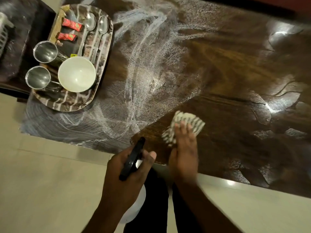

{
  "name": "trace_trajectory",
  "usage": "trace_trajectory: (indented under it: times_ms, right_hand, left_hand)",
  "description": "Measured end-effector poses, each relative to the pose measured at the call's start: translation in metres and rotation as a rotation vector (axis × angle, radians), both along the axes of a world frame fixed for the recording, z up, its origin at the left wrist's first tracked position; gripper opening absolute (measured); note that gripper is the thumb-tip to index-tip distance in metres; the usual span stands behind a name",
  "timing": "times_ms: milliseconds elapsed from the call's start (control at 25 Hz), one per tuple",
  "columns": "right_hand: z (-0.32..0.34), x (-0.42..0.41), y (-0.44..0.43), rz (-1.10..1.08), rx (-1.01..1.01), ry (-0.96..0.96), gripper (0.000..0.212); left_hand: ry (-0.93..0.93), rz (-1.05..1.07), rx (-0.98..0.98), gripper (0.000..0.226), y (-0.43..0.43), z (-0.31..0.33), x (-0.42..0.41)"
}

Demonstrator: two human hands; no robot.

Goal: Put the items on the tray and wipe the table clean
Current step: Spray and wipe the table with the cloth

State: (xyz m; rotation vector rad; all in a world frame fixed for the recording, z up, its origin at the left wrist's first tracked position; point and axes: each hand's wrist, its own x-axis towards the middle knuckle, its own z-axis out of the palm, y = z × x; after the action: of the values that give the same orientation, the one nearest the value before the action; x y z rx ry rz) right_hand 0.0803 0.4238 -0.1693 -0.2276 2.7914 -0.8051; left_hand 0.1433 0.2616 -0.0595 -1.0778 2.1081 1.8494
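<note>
A dark wooden table (pixel 227 68) fills the view, with whitish wet smears across its left and middle. My right hand (pixel 185 148) presses flat on a striped cloth (pixel 185 121) near the table's front edge. Just off that edge, my left hand (pixel 127 175) grips a spray bottle with a black trigger head (pixel 133 158); its white body shows below the hand. At the table's left end sits a patterned tray (pixel 104 47) carrying a white bowl (pixel 76 74), two steel cups (pixel 45 51) (pixel 37 77), two spoons (pixel 99 31) and two red sachets (pixel 72 24).
The tray's left part hangs over a darker surface beside the table. Pale tiled floor (pixel 42 182) lies below the table's front edge. A white basket-like object (pixel 3 32) shows at the far left edge. Bright light reflections glare on the table's right side.
</note>
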Motion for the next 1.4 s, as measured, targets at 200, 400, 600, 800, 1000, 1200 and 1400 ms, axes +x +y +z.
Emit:
trace_trajectory:
  times_ms: [200,400,600,800,1000,1200,1400]
  right_hand:
    - [0.003,0.033,0.058,0.772,0.136,0.024,0.08]
    - [0.011,-0.001,0.063,-0.093,0.082,-0.033,0.071]
    - [0.005,0.038,-0.074,0.324,-0.078,-0.118,0.054]
    - [0.001,-0.033,-0.091,0.923,0.023,0.013,0.061]
    - [0.008,-0.138,-0.007,0.096,0.118,0.047,0.074]
    - [0.008,-0.084,-0.095,0.18,0.065,-0.084,0.07]
    - [0.017,-0.093,-0.116,1.076,-0.052,-0.212,0.07]
  left_hand:
    - [0.009,-0.042,-0.089,0.036,-0.006,-0.001,-0.005]
    - [-0.035,-0.01,-0.017,0.037,-0.015,0.0,-0.002]
    - [-0.026,-0.046,-0.047,0.024,-0.029,0.011,0.004]
    - [0.006,-0.014,-0.08,0.029,-0.046,0.016,-0.006]
    - [-0.027,0.051,0.008,0.05,-0.052,0.005,-0.016]
    - [-0.028,0.063,0.074,0.029,-0.051,0.002,-0.035]
    - [-0.048,-0.011,-0.08,0.029,-0.057,0.006,-0.067]
